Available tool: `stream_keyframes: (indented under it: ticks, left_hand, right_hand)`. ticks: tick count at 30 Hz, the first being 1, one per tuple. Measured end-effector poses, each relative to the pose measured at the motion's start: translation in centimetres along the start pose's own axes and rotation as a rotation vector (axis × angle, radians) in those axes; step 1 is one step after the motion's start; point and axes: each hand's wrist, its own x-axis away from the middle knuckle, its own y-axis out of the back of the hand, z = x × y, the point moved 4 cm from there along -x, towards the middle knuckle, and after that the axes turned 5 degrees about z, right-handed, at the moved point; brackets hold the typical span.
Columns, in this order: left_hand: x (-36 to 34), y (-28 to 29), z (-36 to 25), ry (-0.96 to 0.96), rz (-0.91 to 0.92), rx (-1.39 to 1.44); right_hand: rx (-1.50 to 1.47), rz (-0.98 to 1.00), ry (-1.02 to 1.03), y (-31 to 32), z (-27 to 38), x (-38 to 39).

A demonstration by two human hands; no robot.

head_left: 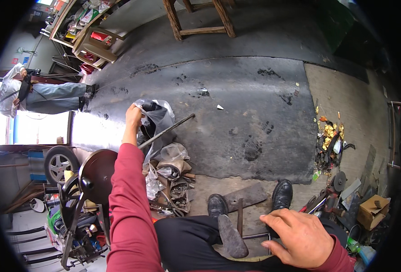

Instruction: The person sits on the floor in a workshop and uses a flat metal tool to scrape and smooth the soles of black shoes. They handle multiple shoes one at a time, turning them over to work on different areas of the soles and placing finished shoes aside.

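Observation:
My left arm, in a maroon sleeve, reaches forward. My left hand [133,115] is closed on the rim of a clear plastic bag [164,117] with dark things inside. A dark metal rod [166,131] slants across the bag's front. Near my lap my right hand [302,238] is held palm down, thumb and fingers apart, with nothing gripped that I can see. Beside it is a grey, sole-shaped metal form [232,238], like a cobbler's last, between my knees. A thin bar [255,235] runs from the form toward my right fingertips; whether they touch it, I cannot tell.
Small bags of hardware [177,188] sit below the plastic bag. At left stand a machine with a large wheel [97,177] and a car wheel [61,164]. Tools and a cardboard box [373,211] lie at right. A person [46,97] stands far left; a wooden stool [202,31] is ahead.

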Motion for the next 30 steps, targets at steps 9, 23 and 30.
stream_keyframes:
  ticks: [9,23,30]
  left_hand:
    - [3.4,0.4,-4.4,-0.233,-0.036,-0.434]
    - [7.7,-0.2,-5.7,0.003,-0.091,-0.793]
    - [8.2,3.3,-4.5,0.207,-0.602,-0.337]
  right_hand:
    - [0.125,-0.029,0.069,-0.8,0.6,3.1]
    - [0.148,-0.072,0.054,-1.7,-0.3,6.3]
    - [0.139,-0.076,0.059,-1.4,-0.6,5.7]
